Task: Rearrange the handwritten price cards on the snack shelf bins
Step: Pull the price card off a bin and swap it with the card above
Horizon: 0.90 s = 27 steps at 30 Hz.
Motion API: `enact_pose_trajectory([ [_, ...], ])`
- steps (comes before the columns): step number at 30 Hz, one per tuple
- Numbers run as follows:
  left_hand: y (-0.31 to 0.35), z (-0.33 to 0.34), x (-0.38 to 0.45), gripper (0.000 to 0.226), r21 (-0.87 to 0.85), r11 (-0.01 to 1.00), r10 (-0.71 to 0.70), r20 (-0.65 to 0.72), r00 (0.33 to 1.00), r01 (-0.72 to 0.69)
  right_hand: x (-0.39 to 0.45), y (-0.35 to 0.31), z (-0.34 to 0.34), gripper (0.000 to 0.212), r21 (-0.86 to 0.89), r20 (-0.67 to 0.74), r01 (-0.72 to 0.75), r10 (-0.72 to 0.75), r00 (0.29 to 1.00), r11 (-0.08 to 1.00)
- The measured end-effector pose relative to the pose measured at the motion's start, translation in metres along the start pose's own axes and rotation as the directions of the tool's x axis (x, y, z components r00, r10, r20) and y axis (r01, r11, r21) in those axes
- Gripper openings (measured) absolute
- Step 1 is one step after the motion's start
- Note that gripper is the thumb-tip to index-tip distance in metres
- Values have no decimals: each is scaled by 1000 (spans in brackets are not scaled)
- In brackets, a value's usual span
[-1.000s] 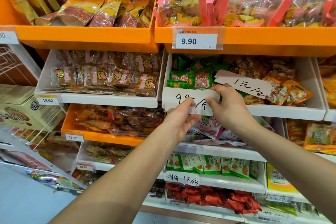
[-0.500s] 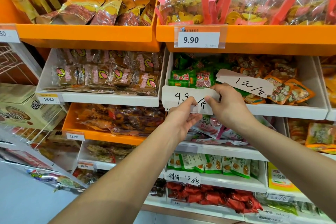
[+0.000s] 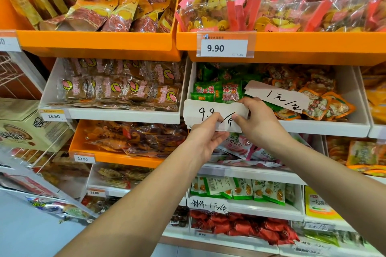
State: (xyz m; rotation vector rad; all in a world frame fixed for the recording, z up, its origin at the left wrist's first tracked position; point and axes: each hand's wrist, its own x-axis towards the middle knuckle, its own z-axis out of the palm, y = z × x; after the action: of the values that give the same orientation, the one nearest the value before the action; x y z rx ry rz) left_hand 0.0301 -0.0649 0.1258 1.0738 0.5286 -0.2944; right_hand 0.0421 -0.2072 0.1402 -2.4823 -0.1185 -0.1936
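A white handwritten price card (image 3: pixel 200 110) reading "9.9" sits against the front lip of the white bin (image 3: pixel 321 128) of green and orange snack packs. My left hand (image 3: pixel 205 135) pinches its lower edge, thumb covering part of the writing. My right hand (image 3: pixel 259 123) grips the card's right end from above and below. A second handwritten card (image 3: pixel 277 97), "1元/包", lies tilted on the snacks inside the same bin, just right of my right hand. Lower down, a third handwritten card (image 3: pixel 208 205) is stuck on a white bin front.
Orange bins above hold snack bags; one carries a printed 9.90 label (image 3: pixel 224 47). Left bins show printed labels 16.60 (image 3: pixel 53 116) and 13.80 (image 3: pixel 83 158). A cardboard box (image 3: pixel 25 129) stands on a wire rack at far left. Red packs (image 3: pixel 246 228) fill a bottom bin.
Both hands stay on the 9.9 card; my left thumb has slid slightly right along its lower edge. The card has barely shifted.
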Motion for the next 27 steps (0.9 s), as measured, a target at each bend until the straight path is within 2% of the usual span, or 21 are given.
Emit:
enact_pose_trajectory([
  [5, -1, -5, 2, 20, 16, 1000, -17, 14, 1000, 16, -4, -1, -2, 37, 66, -20, 28, -27, 999, 997],
  [9, -2, -11, 4, 32, -2, 1000, -8, 29, 1000, 8, -6, 1, -6, 28, 117, -27, 69, -67, 997, 991],
  [14, -3, -17, 5, 24, -4, 1000, -5, 46, 999, 6, -5, 5, -7, 23, 101, -42, 104, -100, 994, 989],
  [21, -13, -23, 10, 62, 74, 995, 65, 38, 997, -68, -4, 6, -7, 27, 74, -71, 118, -113, 991, 990],
  [24, -14, -23, 10, 66, 96, 991, 88, 48, 995, -93, -5, 7, -9, 33, 70, -72, 112, -107, 992, 991],
  [27, -13, -23, 8, 55, 179, 983, 41, 61, 997, -52, -8, 9, -12, 32, 108, -86, 104, -94, 992, 989],
])
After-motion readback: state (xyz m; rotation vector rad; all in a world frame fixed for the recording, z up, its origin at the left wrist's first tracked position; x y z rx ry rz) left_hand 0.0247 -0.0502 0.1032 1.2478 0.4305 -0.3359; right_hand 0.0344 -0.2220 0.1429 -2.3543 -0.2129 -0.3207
